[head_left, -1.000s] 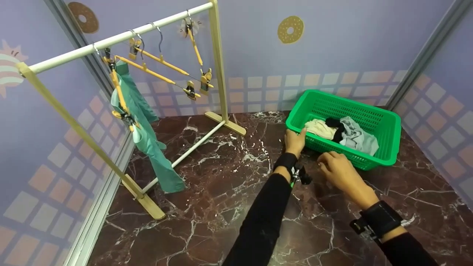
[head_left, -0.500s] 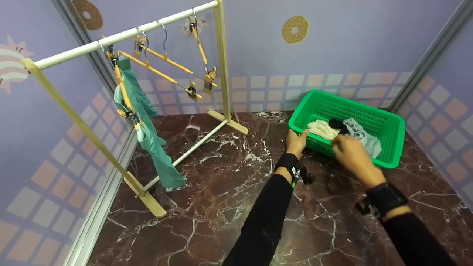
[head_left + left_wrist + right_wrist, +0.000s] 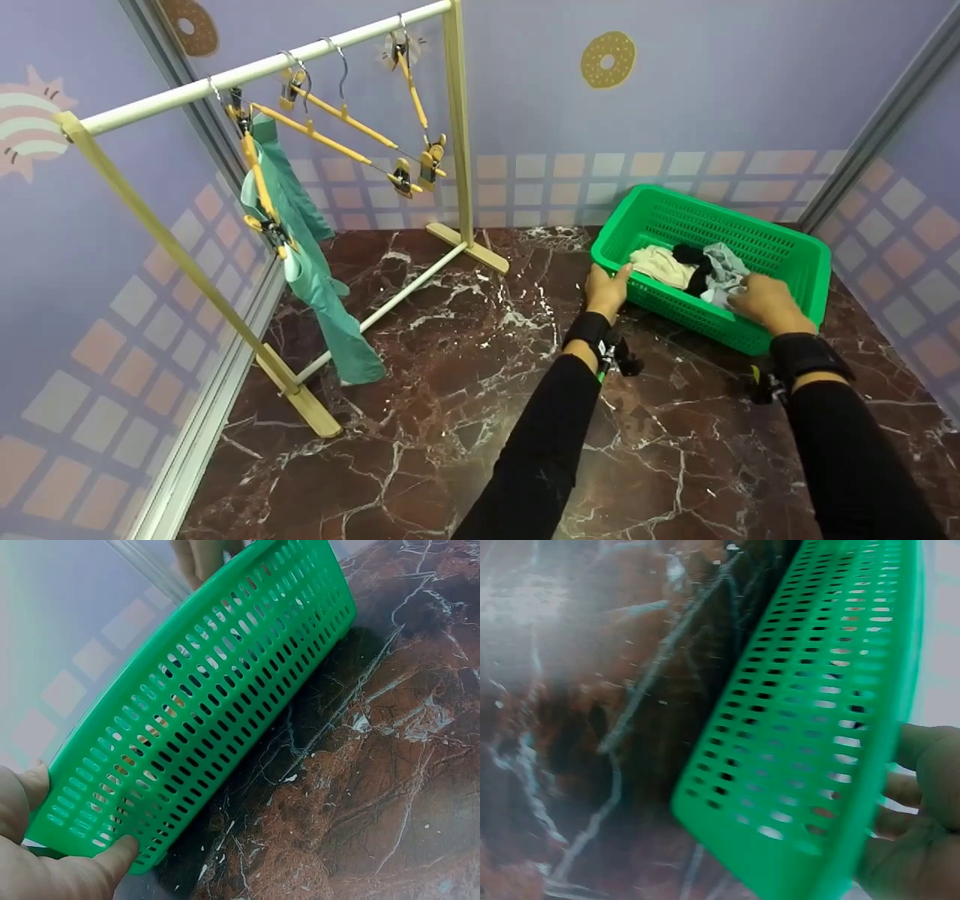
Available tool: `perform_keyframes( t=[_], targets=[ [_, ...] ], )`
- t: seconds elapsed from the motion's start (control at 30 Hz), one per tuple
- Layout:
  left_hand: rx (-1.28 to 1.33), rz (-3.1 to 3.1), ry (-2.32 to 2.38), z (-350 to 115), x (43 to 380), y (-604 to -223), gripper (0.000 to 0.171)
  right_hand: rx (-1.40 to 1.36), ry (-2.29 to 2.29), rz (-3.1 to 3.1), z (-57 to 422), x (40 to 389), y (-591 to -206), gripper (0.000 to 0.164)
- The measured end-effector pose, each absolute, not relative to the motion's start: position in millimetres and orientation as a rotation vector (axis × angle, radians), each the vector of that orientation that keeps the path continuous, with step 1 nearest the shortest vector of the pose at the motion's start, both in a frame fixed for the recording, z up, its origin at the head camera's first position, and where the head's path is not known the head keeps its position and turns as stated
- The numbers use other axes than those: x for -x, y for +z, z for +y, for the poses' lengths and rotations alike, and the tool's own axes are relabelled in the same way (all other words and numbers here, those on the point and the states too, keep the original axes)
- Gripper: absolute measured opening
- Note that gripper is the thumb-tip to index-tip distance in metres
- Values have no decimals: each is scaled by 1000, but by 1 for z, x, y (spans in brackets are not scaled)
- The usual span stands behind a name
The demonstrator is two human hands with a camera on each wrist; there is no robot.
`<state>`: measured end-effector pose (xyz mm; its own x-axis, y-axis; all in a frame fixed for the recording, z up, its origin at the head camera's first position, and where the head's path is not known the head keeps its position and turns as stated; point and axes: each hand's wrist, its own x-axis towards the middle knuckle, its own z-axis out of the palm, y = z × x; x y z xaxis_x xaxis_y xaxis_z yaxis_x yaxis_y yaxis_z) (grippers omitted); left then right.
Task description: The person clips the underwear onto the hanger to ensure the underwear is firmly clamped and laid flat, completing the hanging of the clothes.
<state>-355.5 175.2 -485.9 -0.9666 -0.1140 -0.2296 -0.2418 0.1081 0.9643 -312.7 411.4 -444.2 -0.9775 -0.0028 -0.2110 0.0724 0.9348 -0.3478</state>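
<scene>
My left hand grips the near left corner of a green perforated basket, thumb and fingers on either side of the rim. In the left wrist view, a fingertip presses the basket's outer wall. My right hand reaches over the near rim into the basket, fingers at the light grey cloth. The right wrist view shows its fingers behind the basket rim; I cannot tell whether they pinch the cloth. Beside the grey cloth lie a black cloth and a cream cloth.
A rack with a white rail and wooden legs stands on the left. Several yellow clip hangers hang from it, one holding a teal garment. Walls close in behind and on both sides of the dark marble-patterned floor.
My right hand has moved from in front of the basket, up and right over the near rim to the grey cloth. The left hand keeps its grip on the corner. The view has shifted slightly.
</scene>
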Motion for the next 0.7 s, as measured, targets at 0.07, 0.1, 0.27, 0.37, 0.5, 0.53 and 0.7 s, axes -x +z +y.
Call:
perform_keyframes(
  t=[0.07, 0.1, 0.27, 0.37, 0.5, 0.53, 0.7],
  targets=[
    [351, 2281, 2018, 175, 355, -486, 62, -90, -546, 2867, 413, 313, -452, 45],
    [347, 2278, 2025, 175, 355, -487, 62, -108, -558, 2859, 413, 314, -455, 42],
    [351, 2274, 2020, 175, 354, -487, 64, -138, -561, 2858, 413, 316, -458, 41],
    [359, 2273, 1997, 176, 354, -488, 65, -147, -579, 2876, 412, 313, -458, 41],
    [363, 2262, 1976, 176, 354, -487, 67, -158, -640, 2895, 410, 309, -459, 38],
    [366, 2261, 1975, 176, 354, -487, 68, -154, -654, 2902, 409, 309, -459, 34],
    [378, 2249, 1983, 175, 355, -487, 68, -157, -716, 2987, 408, 309, -460, 22]
  ],
)
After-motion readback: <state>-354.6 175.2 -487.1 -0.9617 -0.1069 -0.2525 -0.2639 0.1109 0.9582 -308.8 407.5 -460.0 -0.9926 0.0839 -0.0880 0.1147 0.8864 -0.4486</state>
